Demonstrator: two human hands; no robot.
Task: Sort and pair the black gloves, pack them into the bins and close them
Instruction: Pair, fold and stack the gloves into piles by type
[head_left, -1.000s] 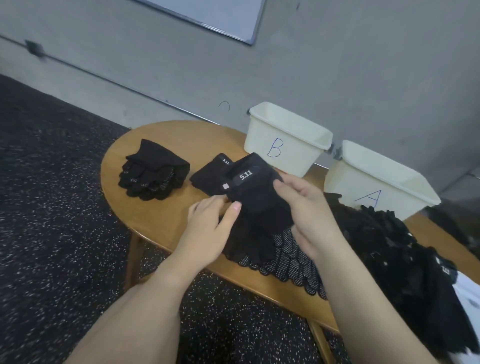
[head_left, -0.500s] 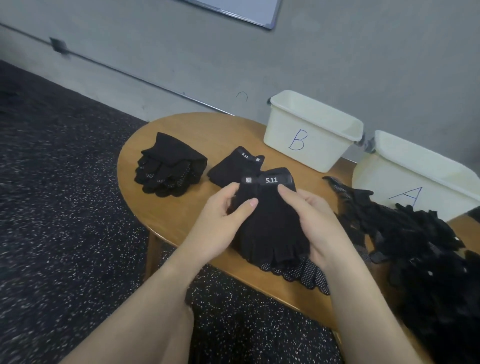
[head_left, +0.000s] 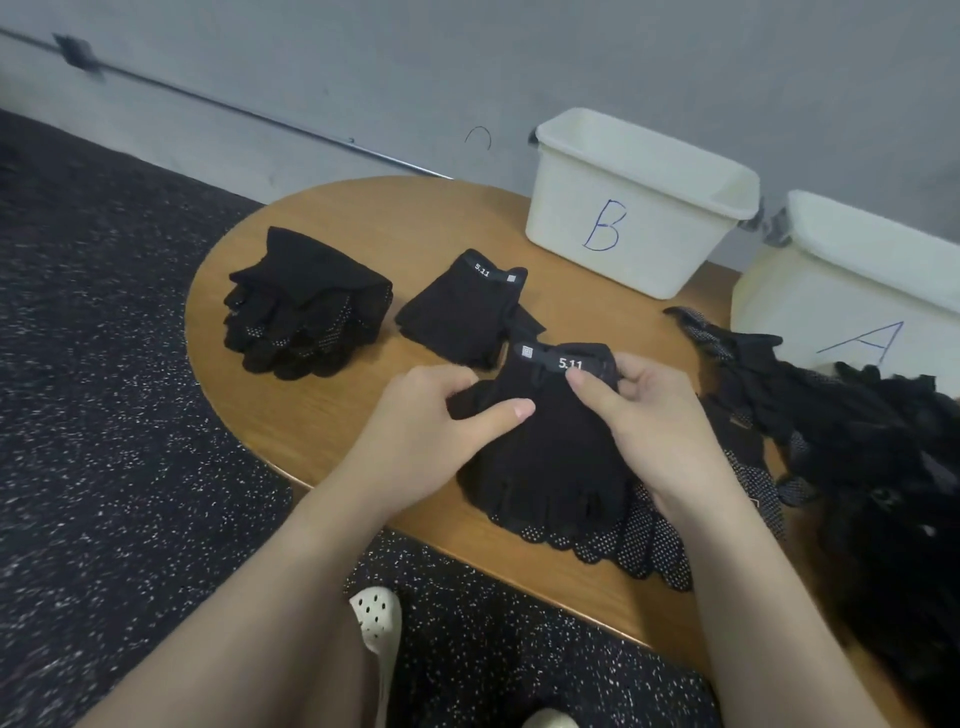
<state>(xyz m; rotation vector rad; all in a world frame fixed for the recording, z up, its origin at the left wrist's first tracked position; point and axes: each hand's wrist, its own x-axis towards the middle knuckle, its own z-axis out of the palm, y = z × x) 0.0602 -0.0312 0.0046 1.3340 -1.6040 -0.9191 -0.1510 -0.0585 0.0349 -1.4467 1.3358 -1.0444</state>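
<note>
Both hands, the left hand (head_left: 441, 421) and right hand (head_left: 649, 415), now pinch the fingerless glove (head_left: 550, 447), lifted nearer bin B (head_left: 623, 208) since a second ago, seemingly squaring a pair.

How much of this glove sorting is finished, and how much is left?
Early days. Sorted so far: a dotted stack and a 5.11 glove on the table. Both hands, left hand and right hand, grip another 5.11 glove. A big pile waits; bin B and bin A stand open.
</note>
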